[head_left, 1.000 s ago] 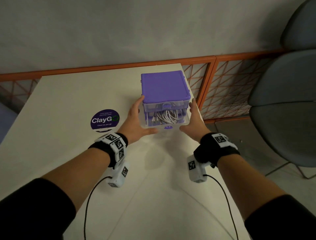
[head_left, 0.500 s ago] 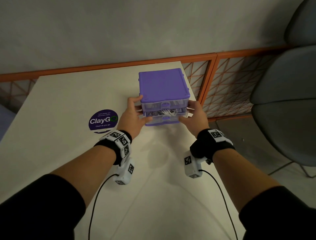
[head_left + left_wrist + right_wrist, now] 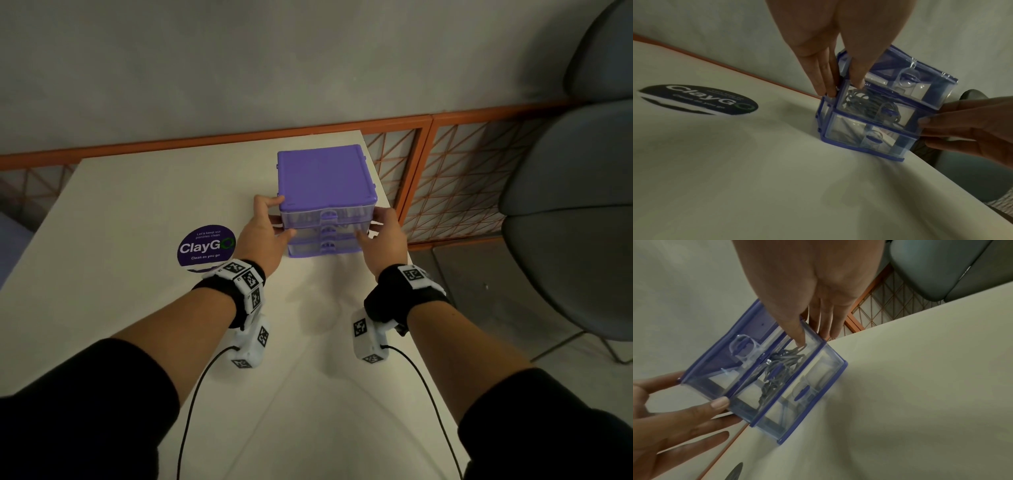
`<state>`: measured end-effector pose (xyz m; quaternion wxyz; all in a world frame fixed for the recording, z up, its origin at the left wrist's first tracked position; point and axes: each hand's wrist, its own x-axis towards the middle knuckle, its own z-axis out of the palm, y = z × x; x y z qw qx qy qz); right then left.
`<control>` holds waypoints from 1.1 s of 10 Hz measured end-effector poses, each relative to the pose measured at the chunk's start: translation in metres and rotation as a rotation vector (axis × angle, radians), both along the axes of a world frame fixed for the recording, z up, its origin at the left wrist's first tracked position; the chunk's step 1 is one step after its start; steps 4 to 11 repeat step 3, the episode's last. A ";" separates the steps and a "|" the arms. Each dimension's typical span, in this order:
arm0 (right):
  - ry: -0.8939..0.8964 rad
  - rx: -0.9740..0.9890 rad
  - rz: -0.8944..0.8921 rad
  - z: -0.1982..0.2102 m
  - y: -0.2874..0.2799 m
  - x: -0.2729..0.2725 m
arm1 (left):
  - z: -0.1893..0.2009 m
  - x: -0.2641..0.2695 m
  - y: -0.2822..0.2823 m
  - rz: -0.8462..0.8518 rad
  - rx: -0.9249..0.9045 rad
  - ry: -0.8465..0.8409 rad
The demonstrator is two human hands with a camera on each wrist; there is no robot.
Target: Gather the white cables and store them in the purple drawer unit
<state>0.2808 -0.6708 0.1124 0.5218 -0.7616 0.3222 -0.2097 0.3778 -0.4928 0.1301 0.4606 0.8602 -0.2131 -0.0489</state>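
We find white cables (image 3: pixel 777 368) in the purple plastic drawer unit (image 3: pixel 325 178), middle drawer (image 3: pixel 308 229) shut; left grip (image 3: pixel 263 236) and right grip (image 3: pixel 387 240), fingers straight, press it: storage apparently complete.

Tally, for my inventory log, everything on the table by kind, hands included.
Purple drawer unit: 1
Clear drawers in it: 3
Cable bundle, middle drawer: 1
Round ClayGo sticker: 1
Hands on the unit, left hand and right hand: 2
Total: 8
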 end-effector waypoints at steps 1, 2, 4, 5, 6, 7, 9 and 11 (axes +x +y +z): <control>0.028 0.007 0.068 0.003 0.007 -0.011 | 0.004 -0.003 0.005 -0.039 0.056 0.033; 0.110 -0.023 0.072 0.004 0.010 -0.020 | 0.018 -0.006 0.011 -0.094 0.084 0.104; 0.174 -0.077 0.066 -0.005 0.015 -0.042 | 0.024 -0.015 0.023 -0.140 0.099 0.158; 0.174 -0.077 0.066 -0.005 0.015 -0.042 | 0.024 -0.015 0.023 -0.140 0.099 0.158; 0.174 -0.077 0.066 -0.005 0.015 -0.042 | 0.024 -0.015 0.023 -0.140 0.099 0.158; 0.174 -0.077 0.066 -0.005 0.015 -0.042 | 0.024 -0.015 0.023 -0.140 0.099 0.158; 0.174 -0.077 0.066 -0.005 0.015 -0.042 | 0.024 -0.015 0.023 -0.140 0.099 0.158; 0.174 -0.077 0.066 -0.005 0.015 -0.042 | 0.024 -0.015 0.023 -0.140 0.099 0.158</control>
